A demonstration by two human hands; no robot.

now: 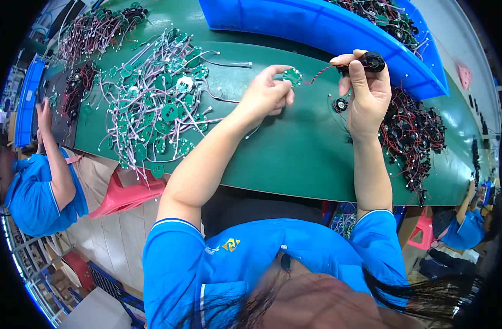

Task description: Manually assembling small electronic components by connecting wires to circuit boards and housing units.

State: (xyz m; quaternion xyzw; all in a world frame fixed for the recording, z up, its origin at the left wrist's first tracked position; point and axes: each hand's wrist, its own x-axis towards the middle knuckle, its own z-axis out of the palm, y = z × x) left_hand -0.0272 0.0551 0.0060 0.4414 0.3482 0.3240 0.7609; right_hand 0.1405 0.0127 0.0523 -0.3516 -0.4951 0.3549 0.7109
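Over the middle of the green table, my left hand (267, 94) pinches a small round green circuit board (292, 77) at its edge. From that board a twisted red-and-black wire (320, 72) runs across to a round black part (371, 62), which looks like a small fan or speaker. My right hand (367, 93) grips this black part between thumb and fingers, raised in front of the blue bin. Just left of my right wrist, another small black round part with wires (340, 103) lies on the table.
A tangled pile of green boards with pale cables (163, 104) covers the left of the table. Black parts with red wires (413, 134) are heaped at right. A blue bin (317, 24) spans the back. Co-workers in blue sit at left (42, 186) and far right (464, 230).
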